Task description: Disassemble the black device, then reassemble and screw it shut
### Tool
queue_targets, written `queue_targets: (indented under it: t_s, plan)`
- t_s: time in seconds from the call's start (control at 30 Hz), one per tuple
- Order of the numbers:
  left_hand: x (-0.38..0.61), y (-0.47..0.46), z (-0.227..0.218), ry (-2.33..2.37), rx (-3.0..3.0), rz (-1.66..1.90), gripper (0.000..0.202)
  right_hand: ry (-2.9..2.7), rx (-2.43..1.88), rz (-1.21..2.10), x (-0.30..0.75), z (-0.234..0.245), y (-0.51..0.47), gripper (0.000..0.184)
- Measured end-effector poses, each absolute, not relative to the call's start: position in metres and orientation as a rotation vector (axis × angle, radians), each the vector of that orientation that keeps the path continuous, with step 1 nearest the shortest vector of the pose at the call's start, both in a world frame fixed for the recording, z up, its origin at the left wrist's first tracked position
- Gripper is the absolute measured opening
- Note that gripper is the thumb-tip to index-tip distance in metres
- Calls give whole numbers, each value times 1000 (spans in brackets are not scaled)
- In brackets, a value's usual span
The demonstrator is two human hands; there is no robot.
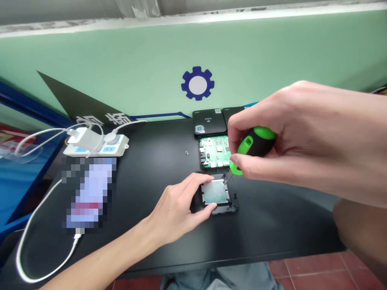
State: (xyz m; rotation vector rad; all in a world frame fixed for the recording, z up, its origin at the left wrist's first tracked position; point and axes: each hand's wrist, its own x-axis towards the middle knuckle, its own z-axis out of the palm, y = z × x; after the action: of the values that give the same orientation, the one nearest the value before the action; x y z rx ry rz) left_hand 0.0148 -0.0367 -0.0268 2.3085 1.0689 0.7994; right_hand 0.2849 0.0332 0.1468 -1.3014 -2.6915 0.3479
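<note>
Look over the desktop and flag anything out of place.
Mildly odd: a few tiny loose pieces, probably screws, lie on the black desktop, left of the exposed green circuit board, with no tray holding them. No spill or breakage stands out.

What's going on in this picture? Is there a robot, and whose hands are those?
No robot here! These are one person's bare hands, and the only picture comes from a camera on that person's head, looking forward and down.

The left hand steadies a black plastic cover with a silvery metal plate on it. The right hand holds a green-and-black screwdriver, its tip at the plate's far right corner.

On the black table just beyond is a green circuit board, with black boxes behind. The tiny bits nearby look like screws. Over on the left are a white power strip and a blurred-out phone with a white cable.
</note>
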Motion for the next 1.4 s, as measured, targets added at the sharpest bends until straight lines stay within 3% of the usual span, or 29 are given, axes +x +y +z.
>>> queue_targets:
  t_s: [0.17, 0.43, 0.73, 1.0, 1.17, 1.27, 1.4]
  plan:
    - [16, -37, -27, 1047, 2330, 808, 23, -2696, -1317, 383, 287, 148, 35, 39]
    - [16, -39, -23, 1059, 2321, 802, 16, -2731, -1300, 460, 286, 147, 41, 41]
    - [16, -38, -27, 1047, 2315, 823, 19, -2778, -1227, 411, 295, 145, 43, 40]
    - [15, -38, -29, 1047, 2313, 818, 20, -2766, -1229, 365, 294, 145, 42, 23]
    - [15, -38, -28, 1050, 2314, 814, 18, -2801, -1313, 463, 290, 152, 45, 38]
    - [15, -38, -27, 1053, 2313, 805, 17, -2810, -1280, 572, 293, 151, 51, 19]
    - [15, -38, -28, 1046, 2312, 805, 17, -2783, -1292, 578, 296, 147, 55, 23]
